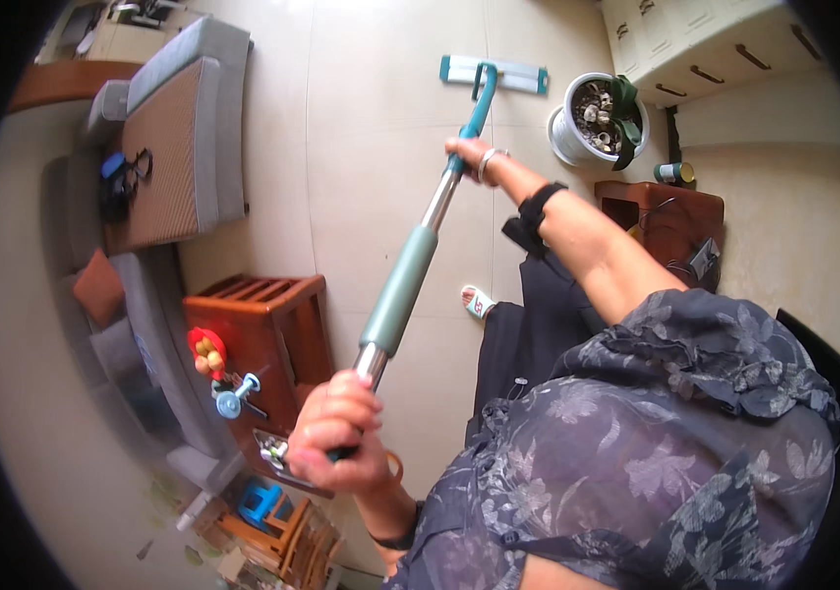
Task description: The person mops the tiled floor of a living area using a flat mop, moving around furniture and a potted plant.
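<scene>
A flat mop reaches away from me across the tiled floor. Its long handle has a pale green grip sleeve point(399, 291) in the middle and bare metal tube at both ends of the sleeve. My left hand point(339, 435) is wrapped around the handle's near end, close to the camera. Farther along, my right hand point(473, 156) grips the teal lower section point(479, 118). Beyond it the wide mop head point(515, 76), white with teal ends, lies on the floor. A bracelet circles my right wrist, and a black strap sits on that forearm.
Right of the mop head stands a white flowerpot point(567, 140) with a leafy plant, near a drawered cabinet point(692, 44). A reddish wooden table point(280, 299) carries fruit and small items at left. Grey sofas point(224, 147) line that side. Blue stool point(261, 505) lower left.
</scene>
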Tool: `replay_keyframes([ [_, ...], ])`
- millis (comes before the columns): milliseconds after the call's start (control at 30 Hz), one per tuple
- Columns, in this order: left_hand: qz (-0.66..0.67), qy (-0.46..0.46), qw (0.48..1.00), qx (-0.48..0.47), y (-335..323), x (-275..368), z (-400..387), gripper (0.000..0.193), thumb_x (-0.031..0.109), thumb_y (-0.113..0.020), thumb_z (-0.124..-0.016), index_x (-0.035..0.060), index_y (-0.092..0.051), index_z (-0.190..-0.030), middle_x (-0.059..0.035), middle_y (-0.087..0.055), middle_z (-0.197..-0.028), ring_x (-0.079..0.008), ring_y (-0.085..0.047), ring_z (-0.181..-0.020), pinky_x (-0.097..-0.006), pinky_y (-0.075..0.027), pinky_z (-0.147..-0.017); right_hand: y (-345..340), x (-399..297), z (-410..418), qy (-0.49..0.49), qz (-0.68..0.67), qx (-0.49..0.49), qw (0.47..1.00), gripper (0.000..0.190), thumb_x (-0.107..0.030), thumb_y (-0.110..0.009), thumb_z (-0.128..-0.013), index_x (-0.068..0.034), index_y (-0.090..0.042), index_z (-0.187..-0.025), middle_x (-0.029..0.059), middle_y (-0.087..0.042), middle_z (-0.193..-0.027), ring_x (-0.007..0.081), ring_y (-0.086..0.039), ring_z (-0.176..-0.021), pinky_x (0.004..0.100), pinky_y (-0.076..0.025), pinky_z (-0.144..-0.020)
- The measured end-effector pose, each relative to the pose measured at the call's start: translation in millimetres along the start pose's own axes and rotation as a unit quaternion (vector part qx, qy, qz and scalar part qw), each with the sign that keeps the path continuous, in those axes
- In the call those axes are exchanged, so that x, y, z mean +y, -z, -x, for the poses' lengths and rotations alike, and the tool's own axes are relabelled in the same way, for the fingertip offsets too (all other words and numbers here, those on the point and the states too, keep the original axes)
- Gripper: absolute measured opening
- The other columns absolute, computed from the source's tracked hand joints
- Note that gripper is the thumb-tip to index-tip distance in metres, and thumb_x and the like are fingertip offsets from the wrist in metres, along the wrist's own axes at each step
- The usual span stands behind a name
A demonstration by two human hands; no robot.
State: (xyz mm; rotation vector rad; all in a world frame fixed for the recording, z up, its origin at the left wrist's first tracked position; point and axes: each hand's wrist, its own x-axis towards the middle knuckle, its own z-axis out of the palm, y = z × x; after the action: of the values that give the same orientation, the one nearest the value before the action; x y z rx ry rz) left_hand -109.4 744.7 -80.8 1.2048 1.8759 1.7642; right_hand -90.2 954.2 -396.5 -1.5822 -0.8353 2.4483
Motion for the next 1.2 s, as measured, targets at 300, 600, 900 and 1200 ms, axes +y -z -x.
replay_keyframes([
  [300, 0.002, -0.013, 1.000, -0.020, 75, 90, 23, 0.041, 0.024, -0.026, -0.083, 0.0068, -0.030, -0.046, -0.0071, -0.038, -0.037, -0.0168, -0.038, -0.030, -0.0332, -0.043, -0.042, -58, 92, 105, -0.068, -0.043, -0.055, 0.995, 0.025, -0.035, -0.052, -0.064, -0.013, -0.043, -0.057, 0.0008, -0.038, -0.044, 0.0098, -0.028, -0.028, 0.0261, -0.021, -0.027],
  [600, -0.020, -0.076, 0.996, -0.047, 99, 134, 8, 0.044, 0.029, -0.022, -0.088, 0.0084, -0.031, -0.050, -0.0060, -0.031, -0.036, -0.0169, -0.030, -0.029, -0.0308, -0.033, -0.034, -84, 109, 150, -0.175, -0.025, -0.169, 0.970, 0.025, -0.036, -0.050, -0.072, -0.012, -0.050, -0.065, 0.0023, -0.052, -0.056, 0.0096, -0.048, -0.041, 0.0196, -0.038, -0.036],
  [900, 0.009, -0.178, 0.984, 0.024, 62, 128, -47, 0.044, 0.030, -0.022, -0.088, 0.0107, -0.027, -0.049, -0.0032, -0.031, -0.037, -0.0133, -0.029, -0.030, -0.0253, -0.029, -0.034, -70, 10, 121, -0.043, -0.080, -0.115, 0.989, 0.020, -0.029, -0.057, -0.070, -0.009, -0.053, -0.070, 0.0041, -0.057, -0.064, 0.0147, -0.058, -0.053, 0.0241, -0.048, -0.048],
  [1200, 0.048, -0.094, 0.992, 0.071, -31, 34, -108, 0.038, 0.026, -0.025, -0.086, 0.0121, -0.025, -0.051, -0.0028, -0.029, -0.039, -0.0125, -0.030, -0.039, -0.0293, -0.035, -0.050, 22, -95, -12, 0.058, -0.075, -0.036, 0.995, 0.020, -0.026, -0.058, -0.067, -0.008, -0.050, -0.067, 0.0049, -0.055, -0.061, 0.0156, -0.058, -0.053, 0.0268, -0.049, -0.049],
])
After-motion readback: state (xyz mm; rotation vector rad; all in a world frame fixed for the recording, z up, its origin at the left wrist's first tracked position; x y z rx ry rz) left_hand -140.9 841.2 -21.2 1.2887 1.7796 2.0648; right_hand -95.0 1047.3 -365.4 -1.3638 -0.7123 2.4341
